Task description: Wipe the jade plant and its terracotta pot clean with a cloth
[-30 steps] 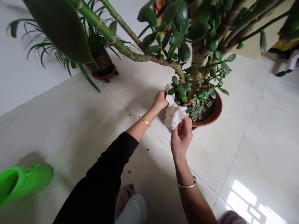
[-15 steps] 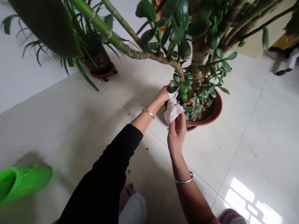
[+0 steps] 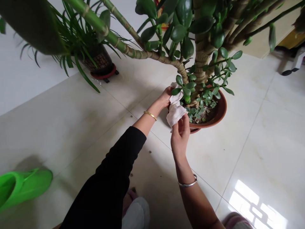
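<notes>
1. Jade plant [image 3: 200, 62]: stands in a round terracotta pot [image 3: 220, 109] on the tile floor [image 3: 250, 152], straight ahead of the person. Thick trunk rises from the soil [image 3: 199, 117]; low shoots hang near the rim.
2. White cloth [image 3: 175, 112]: soft, crumpled, held between both hands, its upper end against the low leaves [image 3: 184, 89] just above the rim.
3. Left hand [image 3: 165, 97]: closed on the upper part of the cloth, fingers mostly hidden behind it, so grip strength cannot be told. Gold bangle at the wrist, black sleeve on the forearm.
4. Right hand [image 3: 179, 135]: half closed, with fingertips [image 3: 181, 125] pinching the lower fold of the cloth. Silver bangle at the wrist.
5. Handling note: the leaves look fleshy and their twigs thin, so a light pinch through the cloth, with the other hand steadying, seems the safest hold.
6. Nearby: a spiky potted plant [image 3: 78, 35] on a red wheeled stand [image 3: 103, 75]; a green plastic object [image 3: 21, 187] on the floor at lower left.
</notes>
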Action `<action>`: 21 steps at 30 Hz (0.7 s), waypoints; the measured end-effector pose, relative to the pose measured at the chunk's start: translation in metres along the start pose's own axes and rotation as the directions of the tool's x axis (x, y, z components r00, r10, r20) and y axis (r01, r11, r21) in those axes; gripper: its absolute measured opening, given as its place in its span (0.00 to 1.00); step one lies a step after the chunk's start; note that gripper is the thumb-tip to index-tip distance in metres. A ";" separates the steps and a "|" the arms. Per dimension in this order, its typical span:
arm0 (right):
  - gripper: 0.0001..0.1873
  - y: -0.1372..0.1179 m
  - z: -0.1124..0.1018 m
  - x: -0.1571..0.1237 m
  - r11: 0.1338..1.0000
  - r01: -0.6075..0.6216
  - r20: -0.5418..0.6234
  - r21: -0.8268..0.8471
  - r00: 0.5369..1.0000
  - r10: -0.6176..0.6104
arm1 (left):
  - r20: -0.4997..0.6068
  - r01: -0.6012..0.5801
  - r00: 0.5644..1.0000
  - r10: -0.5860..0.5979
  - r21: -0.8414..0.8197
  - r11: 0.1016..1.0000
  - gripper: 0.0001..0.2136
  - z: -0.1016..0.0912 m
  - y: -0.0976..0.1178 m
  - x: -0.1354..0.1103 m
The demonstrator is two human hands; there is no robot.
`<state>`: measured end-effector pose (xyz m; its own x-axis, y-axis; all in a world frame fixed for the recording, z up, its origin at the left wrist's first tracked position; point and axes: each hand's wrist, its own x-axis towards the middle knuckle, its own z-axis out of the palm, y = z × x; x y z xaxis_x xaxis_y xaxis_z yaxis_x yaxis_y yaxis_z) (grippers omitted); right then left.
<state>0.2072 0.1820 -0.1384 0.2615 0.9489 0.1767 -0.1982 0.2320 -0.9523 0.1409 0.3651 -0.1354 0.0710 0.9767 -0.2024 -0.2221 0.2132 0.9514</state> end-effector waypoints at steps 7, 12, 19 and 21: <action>0.26 0.001 -0.002 0.002 1.000 -0.010 0.001 0.013 1.000 0.010 | 0.030 -0.155 0.988 0.154 0.046 0.987 0.14 -0.005 -0.005 0.000; 0.26 -0.001 -0.001 0.002 0.999 -0.009 -0.010 0.041 1.000 0.010 | -0.075 -0.187 0.977 0.201 0.169 0.968 0.13 -0.005 -0.007 0.001; 0.26 0.002 -0.003 0.004 1.000 0.002 -0.015 0.017 1.000 -0.002 | -0.084 -0.180 0.977 0.194 0.144 0.973 0.14 -0.009 -0.011 0.009; 0.26 0.003 -0.004 0.004 1.000 0.005 -0.011 0.011 1.000 -0.005 | -0.092 -0.181 0.977 0.194 0.129 0.975 0.14 -0.009 -0.012 0.012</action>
<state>0.2113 0.1862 -0.1417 0.2733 0.9452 0.1787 -0.2070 0.2392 -0.9486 0.1353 0.3741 -0.1517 -0.0630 0.9974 -0.0344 -0.1034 0.0278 0.9943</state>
